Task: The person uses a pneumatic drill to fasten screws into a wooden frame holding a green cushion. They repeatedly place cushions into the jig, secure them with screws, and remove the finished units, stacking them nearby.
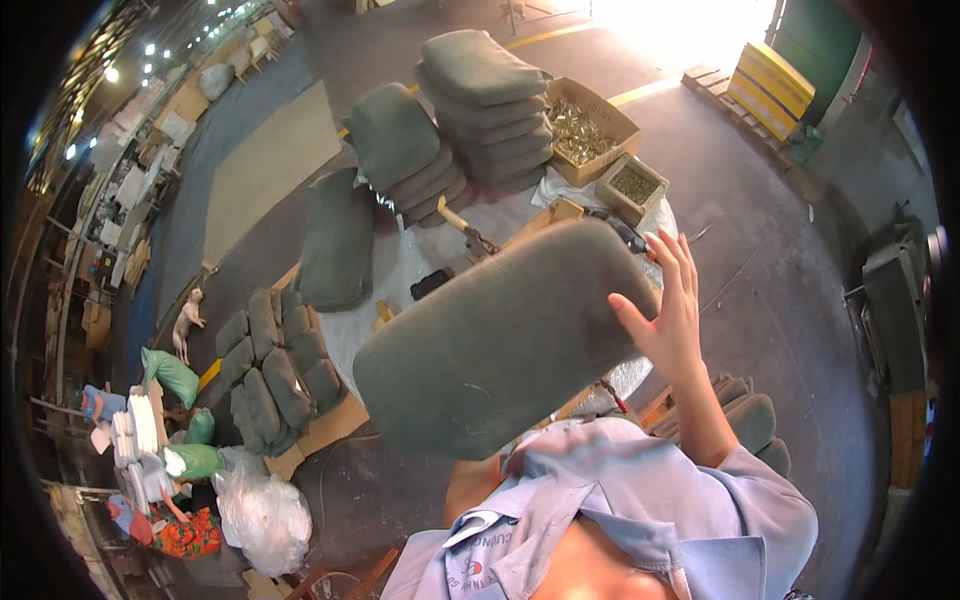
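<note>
A large grey-green padded cushion [500, 340] with rounded corners is raised and tilted in front of my chest, above a plastic-covered worktable [395, 265]. My right hand [665, 315] is at its right end, fingers spread and stretched past the edge, thumb over the near face. My left forearm [472, 488] goes behind the cushion's lower left corner, which hides my left hand. Just beyond the cushion, a tool with a yellow handle [452, 213] and a black object [432, 283] lie on the table. A dark tool [622, 232] shows near my right fingertips.
Stacked cushions [485, 110] stand at the table's far side, beside a carton of metal parts [580, 125] and a smaller box of fasteners [633, 187]. Smaller cushions [275, 365] lie on cardboard at left. More cushions [750, 420] sit by my right elbow. A cat [187, 325] stands at left.
</note>
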A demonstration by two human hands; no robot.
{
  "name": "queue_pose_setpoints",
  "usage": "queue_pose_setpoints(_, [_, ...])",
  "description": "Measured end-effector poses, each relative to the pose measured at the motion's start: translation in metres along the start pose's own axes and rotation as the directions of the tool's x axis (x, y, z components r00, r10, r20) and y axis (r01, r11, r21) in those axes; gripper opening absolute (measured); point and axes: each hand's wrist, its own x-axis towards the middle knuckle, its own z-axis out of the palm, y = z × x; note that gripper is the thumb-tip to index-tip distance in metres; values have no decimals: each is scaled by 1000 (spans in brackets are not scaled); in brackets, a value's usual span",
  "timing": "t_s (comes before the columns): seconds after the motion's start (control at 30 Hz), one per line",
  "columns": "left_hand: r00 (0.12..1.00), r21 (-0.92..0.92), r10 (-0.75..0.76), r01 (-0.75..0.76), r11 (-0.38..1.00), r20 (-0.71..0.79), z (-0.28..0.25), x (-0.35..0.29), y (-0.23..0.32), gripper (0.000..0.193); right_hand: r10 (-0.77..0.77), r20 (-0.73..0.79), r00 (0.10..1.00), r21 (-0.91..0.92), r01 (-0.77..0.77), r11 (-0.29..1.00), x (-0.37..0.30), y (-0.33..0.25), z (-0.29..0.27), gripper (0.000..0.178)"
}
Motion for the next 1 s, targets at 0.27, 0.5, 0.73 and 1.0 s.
queue_pose_setpoints(0.27, [997,69,42,-37,997,-72,6,20,55,78,392,873,289,392,-895,-212,-107,102,89,70])
queue_pose_setpoints(0.5, [944,211,294,-261,942,-146,39,72,85,79,190,873,450,479,-713,-512,-75,36,167,71])
queue_pose_setpoints(0.73, [722,679,690,-481,555,-51,-55,77,36,47,31,691,723,612,-561,-557,150,-73,280,55])
queue_pose_setpoints(1.0, [685,775,625,-138,617,-375,-153,-8,-43,24,397,719,570,687,-497,-530,350,-143,471,61])
